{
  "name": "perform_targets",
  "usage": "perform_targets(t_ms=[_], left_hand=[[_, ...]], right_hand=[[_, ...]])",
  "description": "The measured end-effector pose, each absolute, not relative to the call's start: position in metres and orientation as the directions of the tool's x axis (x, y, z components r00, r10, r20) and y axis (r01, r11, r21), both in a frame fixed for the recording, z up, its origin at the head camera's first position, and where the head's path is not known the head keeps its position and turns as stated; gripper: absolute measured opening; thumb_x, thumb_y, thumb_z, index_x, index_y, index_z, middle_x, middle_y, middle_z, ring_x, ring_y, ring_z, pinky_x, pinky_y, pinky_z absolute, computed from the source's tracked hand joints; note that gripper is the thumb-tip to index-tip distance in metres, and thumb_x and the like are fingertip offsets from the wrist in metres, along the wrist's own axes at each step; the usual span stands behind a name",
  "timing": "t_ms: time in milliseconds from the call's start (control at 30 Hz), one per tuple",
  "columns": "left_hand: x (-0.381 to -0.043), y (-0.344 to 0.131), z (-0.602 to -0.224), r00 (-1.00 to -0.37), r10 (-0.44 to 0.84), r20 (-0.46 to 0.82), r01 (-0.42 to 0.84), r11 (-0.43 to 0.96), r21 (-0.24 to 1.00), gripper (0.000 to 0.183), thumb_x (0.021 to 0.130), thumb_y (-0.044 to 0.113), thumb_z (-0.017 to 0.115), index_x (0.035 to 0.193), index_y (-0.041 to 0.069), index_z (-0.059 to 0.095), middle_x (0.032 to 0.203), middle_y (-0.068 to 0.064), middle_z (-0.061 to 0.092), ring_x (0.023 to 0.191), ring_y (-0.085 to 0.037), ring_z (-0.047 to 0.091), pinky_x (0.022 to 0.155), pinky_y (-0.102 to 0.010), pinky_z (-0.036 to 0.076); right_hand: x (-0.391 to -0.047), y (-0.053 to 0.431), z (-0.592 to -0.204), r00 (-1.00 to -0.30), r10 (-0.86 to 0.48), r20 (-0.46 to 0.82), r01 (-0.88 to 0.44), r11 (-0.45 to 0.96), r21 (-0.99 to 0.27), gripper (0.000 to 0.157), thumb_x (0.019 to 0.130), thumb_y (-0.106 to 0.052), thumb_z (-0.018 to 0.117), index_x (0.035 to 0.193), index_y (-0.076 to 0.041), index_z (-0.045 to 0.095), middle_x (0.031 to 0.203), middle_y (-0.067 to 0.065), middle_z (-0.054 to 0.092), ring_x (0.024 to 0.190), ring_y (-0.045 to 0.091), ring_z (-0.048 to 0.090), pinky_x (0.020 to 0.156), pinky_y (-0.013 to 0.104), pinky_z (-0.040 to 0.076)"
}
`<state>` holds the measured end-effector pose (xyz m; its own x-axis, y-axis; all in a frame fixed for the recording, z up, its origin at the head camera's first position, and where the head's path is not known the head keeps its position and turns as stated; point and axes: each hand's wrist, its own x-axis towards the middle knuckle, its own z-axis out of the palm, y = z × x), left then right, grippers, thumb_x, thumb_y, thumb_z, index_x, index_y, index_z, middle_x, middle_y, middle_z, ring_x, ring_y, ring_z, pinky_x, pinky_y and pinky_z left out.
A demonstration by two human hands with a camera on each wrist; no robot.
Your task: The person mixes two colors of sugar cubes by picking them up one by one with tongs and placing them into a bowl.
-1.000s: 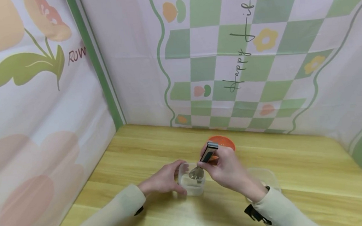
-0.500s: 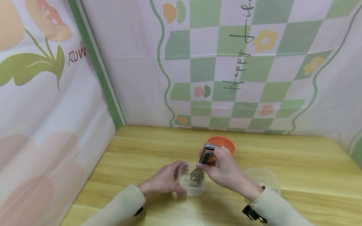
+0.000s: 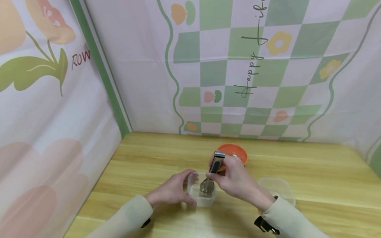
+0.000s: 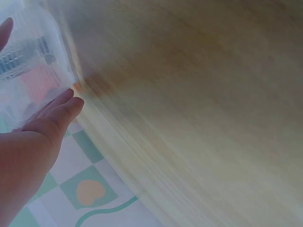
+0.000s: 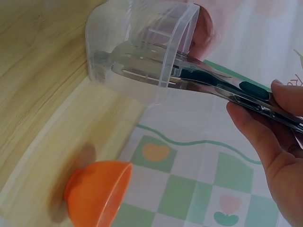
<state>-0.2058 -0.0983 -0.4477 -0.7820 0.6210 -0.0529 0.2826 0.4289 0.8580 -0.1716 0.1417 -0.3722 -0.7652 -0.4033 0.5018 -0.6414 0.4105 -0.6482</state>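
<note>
A pair of metal tongs (image 3: 216, 164) with dark grips slants down into a clear plastic container (image 3: 203, 201). My right hand (image 3: 238, 179) pinches the tongs between thumb and fingers. The slotted tong heads are inside the container, low near its bottom, in the right wrist view; whether anything lies between them I cannot tell. My left hand (image 3: 173, 190) holds the container from the left, thumb at the near side and fingers at the far side. In the left wrist view, fingers (image 4: 61, 113) lie along the container's wall.
Behind the right hand stands an orange bowl (image 3: 230, 148) with small white bits in it. Another clear plastic piece (image 3: 281, 186) lies to the right, partly hidden by the right wrist. A patterned curtain rises behind the wooden table (image 3: 333, 182).
Over the last second my right hand has shifted slightly left, and the tong heads have moved a little lower in the container. The left hand and container have stayed in place.
</note>
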Motion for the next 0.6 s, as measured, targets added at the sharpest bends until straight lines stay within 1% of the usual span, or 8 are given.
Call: perform_targets(t_ms=[133,300,433,600], left_hand=[[-0.2058,-0.0986,-0.4480,-0.785,0.616,-0.062,0.273,0.434,0.859,0.092,0.073,0.010,0.098,0.150,0.006,0.048,0.145,-0.009,0.060,0.135,-0.030,0.056,0.115,-0.046,0.044],[-0.2059,-0.0981,-0.4481,-0.785,0.616,-0.062,0.275,0.436,0.857,0.092,0.072,0.010,0.098,0.150,0.005,0.048,0.145,-0.010,0.060,0.134,-0.030,0.057,0.115,-0.046,0.044],[-0.2059,-0.0981,-0.4488,-0.785,0.616,-0.061,0.275,0.434,0.858,0.092,0.072,0.009,0.098,0.150,0.006,0.049,0.145,-0.010,0.060,0.135,-0.030,0.057,0.115,-0.046,0.044],[-0.2058,-0.0979,-0.4480,-0.784,0.618,-0.057,0.276,0.429,0.860,0.092,0.071,0.009,0.098,0.150,0.005,0.049,0.146,-0.010,0.060,0.136,-0.030,0.056,0.116,-0.046,0.043]], right_hand=[[-0.1719,0.1408,-0.3715,-0.758,-0.398,0.517,-0.651,0.407,-0.641,0.032,0.081,0.011,0.084,0.093,-0.010,0.063,0.080,-0.007,0.064,0.072,0.010,0.067,0.061,0.029,0.061],[-0.1723,0.1416,-0.3727,-0.757,-0.410,0.508,-0.653,0.440,-0.617,0.032,0.083,0.007,0.085,0.093,-0.013,0.063,0.081,-0.009,0.064,0.072,0.009,0.064,0.059,0.028,0.058],[-0.1717,0.1421,-0.3742,-0.769,-0.412,0.489,-0.637,0.430,-0.640,0.030,0.084,0.007,0.084,0.095,-0.011,0.063,0.082,-0.008,0.064,0.073,0.009,0.065,0.060,0.028,0.060],[-0.1697,0.1419,-0.3759,-0.780,-0.417,0.467,-0.621,0.419,-0.663,0.028,0.085,0.007,0.084,0.096,-0.010,0.063,0.082,-0.006,0.064,0.074,0.014,0.069,0.063,0.028,0.062]])
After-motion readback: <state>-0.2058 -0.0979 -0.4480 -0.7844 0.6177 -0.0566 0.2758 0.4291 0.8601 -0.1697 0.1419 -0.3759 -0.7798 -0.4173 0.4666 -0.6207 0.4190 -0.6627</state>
